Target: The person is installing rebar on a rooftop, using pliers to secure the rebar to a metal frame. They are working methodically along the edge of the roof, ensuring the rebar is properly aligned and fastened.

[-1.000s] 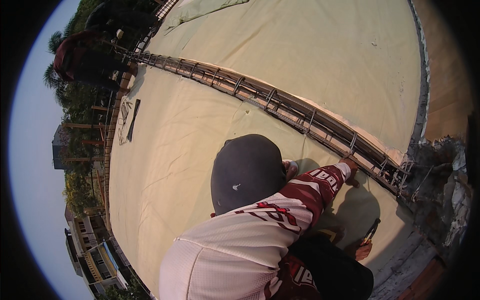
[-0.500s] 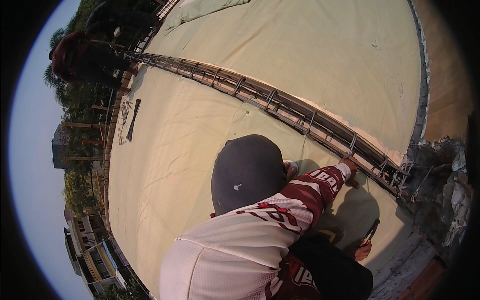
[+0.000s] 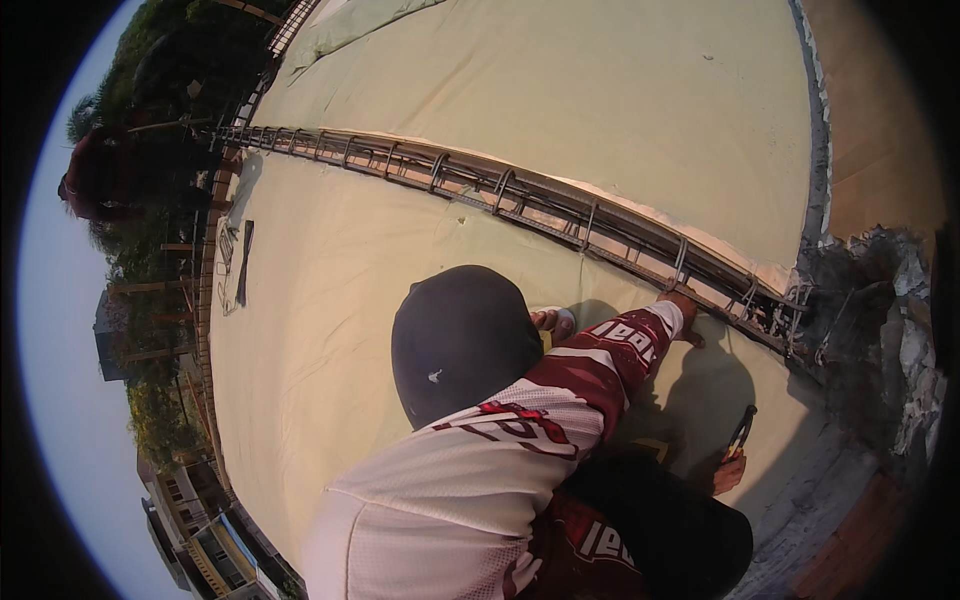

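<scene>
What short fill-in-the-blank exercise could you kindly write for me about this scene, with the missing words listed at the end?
1. The left hand is at the rebar cage, while the hand tool is in the ____ hand.
2. The sleeve reaching toward the cage is white and ____.
3. Another person bends near the picture's upper ____ corner.

Missing words: right; maroon; left.
</scene>
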`<action>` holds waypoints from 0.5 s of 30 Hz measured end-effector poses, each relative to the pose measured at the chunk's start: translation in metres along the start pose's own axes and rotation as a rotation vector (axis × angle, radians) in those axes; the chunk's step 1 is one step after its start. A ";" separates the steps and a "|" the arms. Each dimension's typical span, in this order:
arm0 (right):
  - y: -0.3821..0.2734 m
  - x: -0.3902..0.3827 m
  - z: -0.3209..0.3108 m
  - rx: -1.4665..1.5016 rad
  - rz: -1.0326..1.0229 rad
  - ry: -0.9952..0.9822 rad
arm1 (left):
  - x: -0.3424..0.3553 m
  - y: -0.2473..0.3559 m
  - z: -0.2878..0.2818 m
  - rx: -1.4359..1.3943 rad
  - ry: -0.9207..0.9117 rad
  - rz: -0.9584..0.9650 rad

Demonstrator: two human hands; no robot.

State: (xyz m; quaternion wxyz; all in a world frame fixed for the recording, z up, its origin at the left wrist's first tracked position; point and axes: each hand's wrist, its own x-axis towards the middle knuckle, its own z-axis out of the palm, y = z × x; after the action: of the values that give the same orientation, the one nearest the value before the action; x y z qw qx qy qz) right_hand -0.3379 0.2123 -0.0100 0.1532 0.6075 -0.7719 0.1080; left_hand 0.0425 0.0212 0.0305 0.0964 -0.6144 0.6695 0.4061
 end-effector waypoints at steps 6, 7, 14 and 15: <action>0.000 0.001 -0.007 0.112 0.093 -0.180 | 0.014 -0.005 0.006 0.219 -0.011 0.067; -0.002 0.000 -0.010 0.060 0.044 -0.134 | 0.013 -0.005 0.009 0.236 0.087 0.067; -0.019 0.011 -0.035 0.176 0.123 -0.224 | 0.011 -0.005 0.003 0.169 0.024 0.033; -0.020 0.012 -0.036 0.186 0.131 -0.226 | 0.012 -0.003 0.002 0.161 -0.009 0.018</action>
State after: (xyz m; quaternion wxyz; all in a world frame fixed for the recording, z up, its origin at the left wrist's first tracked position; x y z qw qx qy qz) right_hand -0.3169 0.2090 0.0277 0.0011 0.5756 -0.8089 0.1198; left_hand 0.0421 0.0141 0.0205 0.1449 -0.5966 0.7052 0.3546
